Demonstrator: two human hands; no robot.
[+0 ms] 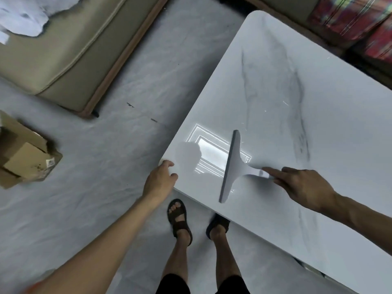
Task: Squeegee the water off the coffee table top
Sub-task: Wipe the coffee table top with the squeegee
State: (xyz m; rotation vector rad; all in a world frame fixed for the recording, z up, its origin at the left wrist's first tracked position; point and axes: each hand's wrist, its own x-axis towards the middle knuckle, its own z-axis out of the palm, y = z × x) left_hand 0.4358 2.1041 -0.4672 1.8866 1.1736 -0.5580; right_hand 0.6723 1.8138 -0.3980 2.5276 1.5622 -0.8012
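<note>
My right hand (305, 187) grips the squeegee (232, 166) by its handle, forefinger stretched along it, the other fingers curled round the end. The blade lies just left of that grip, flat on the table (297, 98), running crosswise near the close edge. The top is white with grey marbled veins, glossy. A bright rectangular reflection sits under and left of the blade, and a few thin wet glints show beyond it. My left hand (161, 179) is well left of the grip, fingers bent over the table's corner. Below the blade, at the table edge, my feet in dark sandals (179, 219) stand on a pale grey floor (127, 145). Far left and beyond is a beige sofa (70, 60) with a white cloth (23, 15) on it. Beyond my grip, past the table, lies red plaid fabric (350, 20). Far left on the floor is a cardboard box (23, 153), flaps open. I cannot tell what is in it.
</note>
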